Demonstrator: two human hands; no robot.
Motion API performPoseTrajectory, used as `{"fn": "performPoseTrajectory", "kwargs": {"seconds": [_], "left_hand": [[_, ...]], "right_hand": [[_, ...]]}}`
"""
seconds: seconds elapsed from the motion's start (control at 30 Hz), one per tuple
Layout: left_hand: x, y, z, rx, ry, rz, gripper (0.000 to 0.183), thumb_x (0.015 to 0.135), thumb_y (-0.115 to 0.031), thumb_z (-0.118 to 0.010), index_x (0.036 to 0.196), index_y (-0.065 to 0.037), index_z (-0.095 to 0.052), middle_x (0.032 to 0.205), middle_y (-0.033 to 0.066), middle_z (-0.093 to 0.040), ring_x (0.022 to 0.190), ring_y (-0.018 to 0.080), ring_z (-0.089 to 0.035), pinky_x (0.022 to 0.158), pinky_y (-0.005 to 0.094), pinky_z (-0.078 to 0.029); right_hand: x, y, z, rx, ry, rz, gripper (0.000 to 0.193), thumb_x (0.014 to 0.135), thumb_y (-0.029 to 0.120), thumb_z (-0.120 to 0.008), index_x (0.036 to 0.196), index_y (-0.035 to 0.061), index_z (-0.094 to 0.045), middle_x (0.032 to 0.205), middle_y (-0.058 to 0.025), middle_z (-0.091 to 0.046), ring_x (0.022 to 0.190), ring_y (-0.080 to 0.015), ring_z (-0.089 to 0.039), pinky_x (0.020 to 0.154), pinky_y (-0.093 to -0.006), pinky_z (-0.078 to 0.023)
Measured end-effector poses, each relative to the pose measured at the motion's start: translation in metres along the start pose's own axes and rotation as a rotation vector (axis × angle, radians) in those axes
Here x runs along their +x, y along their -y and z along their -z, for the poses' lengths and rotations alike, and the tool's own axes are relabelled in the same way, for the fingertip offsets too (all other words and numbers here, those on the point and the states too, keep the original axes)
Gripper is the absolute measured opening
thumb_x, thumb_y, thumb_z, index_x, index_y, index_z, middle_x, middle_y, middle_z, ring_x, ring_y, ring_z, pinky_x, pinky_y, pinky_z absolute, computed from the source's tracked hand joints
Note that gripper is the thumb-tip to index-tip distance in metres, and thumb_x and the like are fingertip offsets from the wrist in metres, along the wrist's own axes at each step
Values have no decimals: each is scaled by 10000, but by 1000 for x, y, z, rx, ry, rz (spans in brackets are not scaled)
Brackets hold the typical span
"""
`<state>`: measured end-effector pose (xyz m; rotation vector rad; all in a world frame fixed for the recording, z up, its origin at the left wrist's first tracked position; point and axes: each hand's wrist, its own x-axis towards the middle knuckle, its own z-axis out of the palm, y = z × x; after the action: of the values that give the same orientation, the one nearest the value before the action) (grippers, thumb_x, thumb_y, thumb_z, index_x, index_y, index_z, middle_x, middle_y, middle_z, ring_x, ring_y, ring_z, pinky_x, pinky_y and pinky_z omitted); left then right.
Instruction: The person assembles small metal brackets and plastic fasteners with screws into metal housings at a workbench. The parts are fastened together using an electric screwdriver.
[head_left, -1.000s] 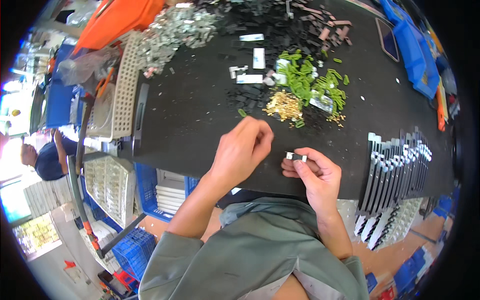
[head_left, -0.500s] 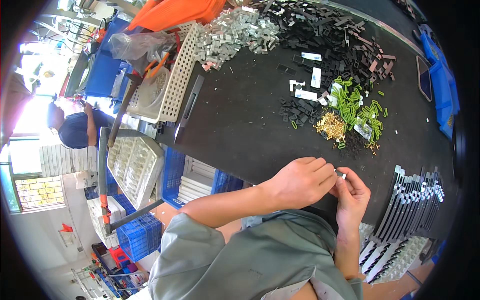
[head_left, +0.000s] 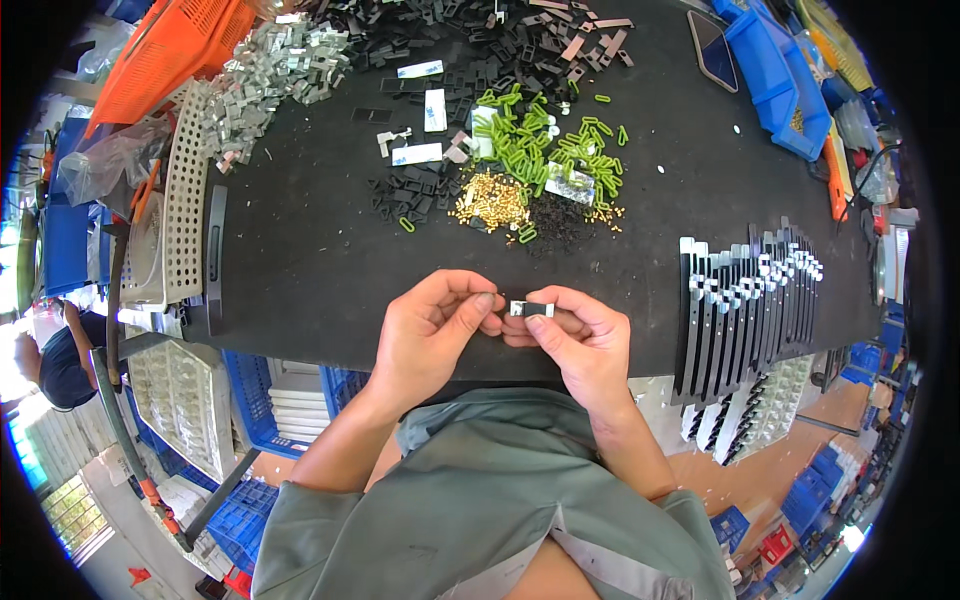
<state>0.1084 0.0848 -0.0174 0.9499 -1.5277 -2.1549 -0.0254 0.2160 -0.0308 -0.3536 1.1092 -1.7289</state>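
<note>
Above the near edge of the black table, my right hand [head_left: 588,345] pinches a small black and silver metal piece [head_left: 534,309] between thumb and fingers. Just left of that piece, my left hand [head_left: 425,325] has its thumb and fingertips pressed together; whatever lies between them is too small to name. Beyond my hands lie a heap of tiny brass-coloured pieces [head_left: 490,203], a pile of green oval rings [head_left: 515,135] and a scatter of fine black bits [head_left: 558,222]. Small black plastic parts [head_left: 410,193] lie left of the brass ones.
Long black strips with silver clips [head_left: 745,300] stand in rows at the right. Silver metal parts [head_left: 275,75] are heaped far left, by a white perforated basket [head_left: 185,200]. A phone [head_left: 712,50] and blue bins [head_left: 780,85] sit far right. Another person [head_left: 75,355] is at left.
The view has swung left to right, so the table's things now sit further left. My hands have drawn apart, and the black and silver piece now shows in my right fingers.
</note>
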Motion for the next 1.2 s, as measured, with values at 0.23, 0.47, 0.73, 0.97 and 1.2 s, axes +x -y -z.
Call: {"fn": "performPoseTrajectory", "kwargs": {"seconds": [0.23, 0.47, 0.73, 0.97, 1.2], "left_hand": [[-1, -6, -11, -25, 112, 47, 98, 928, 21, -595, 1017, 61, -588, 1062, 99, -616, 886, 141, -635, 803, 296, -552], [13, -17, 11, 247, 273, 82, 38, 882, 49, -613, 913, 48, -591, 1015, 116, -643, 895, 173, -661, 805, 304, -554], [30, -20, 21, 163, 45, 163, 147, 906, -48, -663, 1020, 43, -659, 904, 86, -697, 827, 128, -669, 742, 258, -548], [48, -18, 9, 871, -355, -276, 161, 852, -59, -702, 1008, -18, -698, 839, 86, -667, 654, 131, -642, 592, 254, -494], [54, -13, 10, 1217, -263, -483, 121, 870, -75, -666, 969, -10, -641, 827, 100, -648, 610, 209, -622, 588, 317, -490]], "right_hand": [[-5, -6, 0, -200, 16, 99, 230, 910, -39, -619, 1139, -55, -625, 979, -152, -719, 890, -207, -713, 833, -341, -594], [-11, -4, 2, -569, 104, 206, 217, 880, -84, -631, 1095, -64, -652, 926, -141, -727, 854, -173, -711, 770, -269, -571], [-7, -1, 3, -133, -35, 177, 177, 891, -77, -615, 1061, -61, -662, 979, -136, -709, 895, -208, -703, 824, -349, -587], [-6, 3, 15, -220, -106, 288, 163, 895, -74, -614, 1049, -63, -666, 971, -139, -707, 889, -205, -704, 818, -338, -588], [-5, 1, 19, -226, -65, 323, 172, 878, -91, -625, 1046, -84, -660, 961, -142, -707, 880, -197, -701, 795, -319, -583]]}}
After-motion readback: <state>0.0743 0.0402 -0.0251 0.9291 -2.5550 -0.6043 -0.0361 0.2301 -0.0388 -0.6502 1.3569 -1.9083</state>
